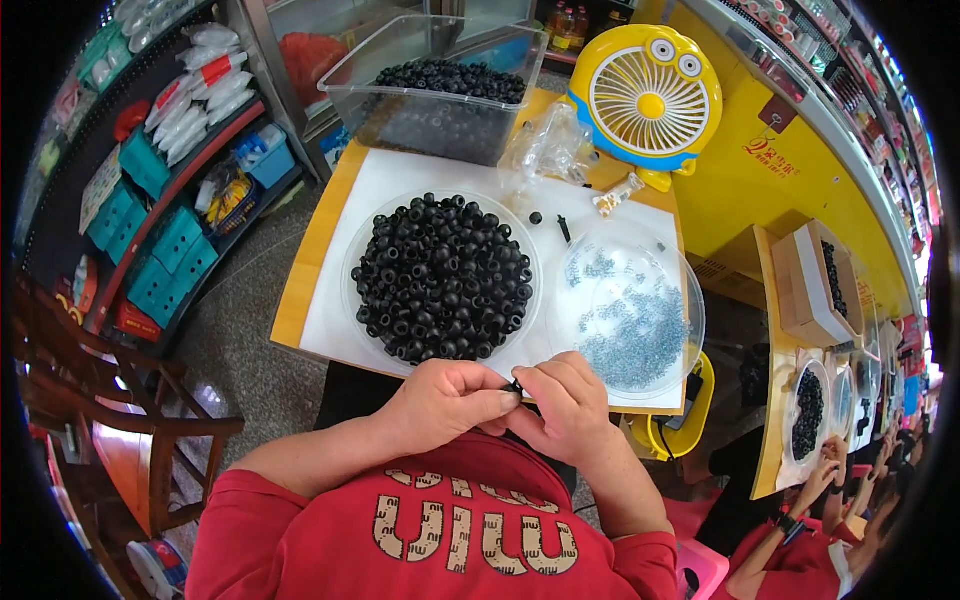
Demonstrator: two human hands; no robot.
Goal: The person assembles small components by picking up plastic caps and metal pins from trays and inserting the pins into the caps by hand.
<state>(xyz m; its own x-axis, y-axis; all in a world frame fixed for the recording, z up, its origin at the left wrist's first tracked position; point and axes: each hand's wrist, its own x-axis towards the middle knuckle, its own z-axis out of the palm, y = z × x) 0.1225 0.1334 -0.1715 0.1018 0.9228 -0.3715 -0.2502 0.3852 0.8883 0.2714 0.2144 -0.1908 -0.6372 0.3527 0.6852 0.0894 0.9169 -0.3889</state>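
Note:
My left hand (pixel 455 402) and my right hand (pixel 562 403) meet in front of my chest at the table's near edge. Between their pinched fingertips is a small black part (pixel 513 387), mostly covered by the fingers. Just beyond my left hand, a round clear dish (pixel 352 322) holds a heap of black, bead-like pieces (pixel 445 275) with holes. Past my right hand, a second round clear dish (pixel 700 330) holds many tiny bluish transparent pieces (pixel 630 335). A loose black bead (pixel 536 218) and a thin black part (pixel 564 229) lie between the dishes.
A clear plastic bin (pixel 430 145) of black pieces stands at the back, beside a crumpled clear bag (pixel 548 150) and a yellow-and-blue fan (pixel 650 100). A yellow bucket (pixel 690 410) sits right of the table. Farther right, a co-worker's hands (pixel 826 470) are at another table. Left is a wooden chair (pixel 150 440).

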